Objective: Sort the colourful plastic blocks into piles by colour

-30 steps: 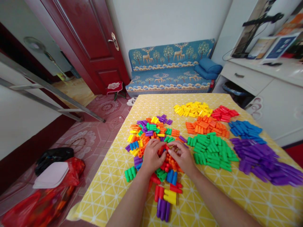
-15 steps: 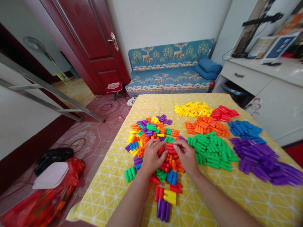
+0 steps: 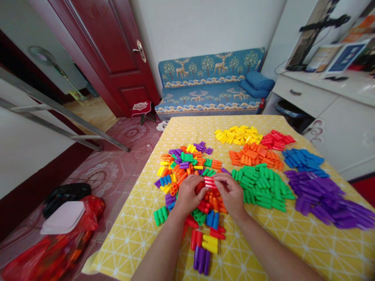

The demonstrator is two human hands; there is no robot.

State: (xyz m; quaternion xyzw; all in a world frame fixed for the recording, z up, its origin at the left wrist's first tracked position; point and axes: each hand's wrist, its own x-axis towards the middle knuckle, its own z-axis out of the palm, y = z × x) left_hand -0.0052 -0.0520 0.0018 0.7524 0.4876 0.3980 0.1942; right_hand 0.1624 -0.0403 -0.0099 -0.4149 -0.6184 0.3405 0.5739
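Between my two hands is a red plastic building piece (image 3: 209, 182) made of joined tubes. My left hand (image 3: 189, 195) pinches its left end with thumb and fingers. On its right end, my right hand (image 3: 231, 192) has its fingers closed too. Both hands are just over a mixed heap of coloured tube pieces (image 3: 184, 157), part of which they hide. Nearer to me lie a yellow piece (image 3: 210, 244), a purple piece (image 3: 201, 260) and a blue piece (image 3: 213, 219).
Sorted piles lie to the right: green (image 3: 263, 186), purple (image 3: 325, 197), blue (image 3: 303, 160), orange (image 3: 254, 156), red (image 3: 277, 139) and yellow (image 3: 238, 135). A yellow patterned cloth (image 3: 131, 234) covers the table. Behind it stands a blue sofa (image 3: 205, 93); a white cabinet (image 3: 345, 128) is at the right.
The red piece has tilted slightly and risen a little between my fingers. My left hand has shifted slightly; the piles look the same.
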